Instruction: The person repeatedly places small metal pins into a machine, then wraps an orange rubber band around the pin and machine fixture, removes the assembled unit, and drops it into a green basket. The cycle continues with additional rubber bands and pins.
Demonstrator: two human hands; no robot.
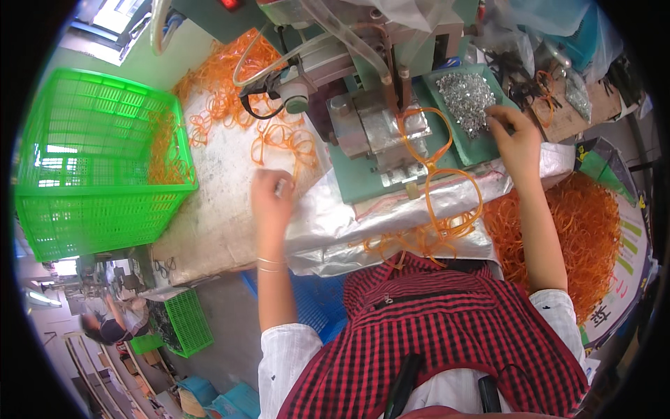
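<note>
An orange plastic eyeglass frame (430, 166) rests at the machine's metal fixture (400, 139), its upper rim by the vertical press parts and its lower rim hanging over the foil-covered edge. My right hand (515, 133) has its thumb and fingertips at the edge of a heap of small shiny metal parts (466, 102) in a green tray (465, 149); whether it pinches one cannot be seen. My left hand (272, 196), blurred and curled, is over the worktable (220, 209) beside loose orange frames (296, 144). What its fingers hold, if anything, is unclear.
A green plastic crate (104, 194) with orange frames stands at the left. More frames are piled behind the table (230, 78), in a large container at the right (565, 241) and at my lap (419, 238). Clear tubes hang from the machine. A person (112, 324) works in the distance.
</note>
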